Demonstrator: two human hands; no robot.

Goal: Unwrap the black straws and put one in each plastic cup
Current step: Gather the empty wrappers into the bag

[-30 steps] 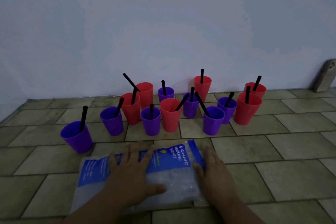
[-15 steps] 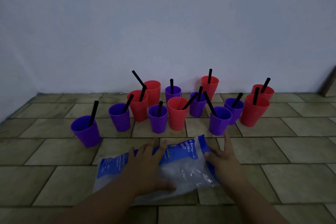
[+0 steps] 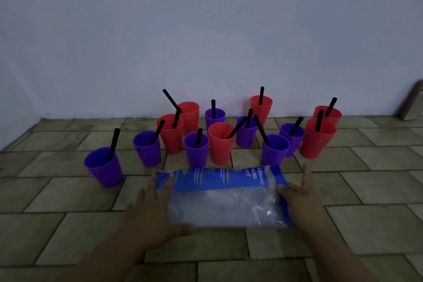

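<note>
Your left hand [image 3: 155,213] is at the 9 o'clock end of a clear plastic bag [image 3: 224,204] w/ a blue printed header, grip spread, fingers straight against it and thumb along its near edge. Your right hand [image 3: 297,197] is at the 3 o'clock end, grip also spread, thumb on the bag, index pointing to 12. At 12 o'clock of the bag, on the tiled floor [image 3: 68,224] near the wall [image 3: 206,30], stand the plastic cups [image 3: 196,153], 7 purple & 6 red, each w/ one of the black straws [image 3: 113,144] in it.
</note>
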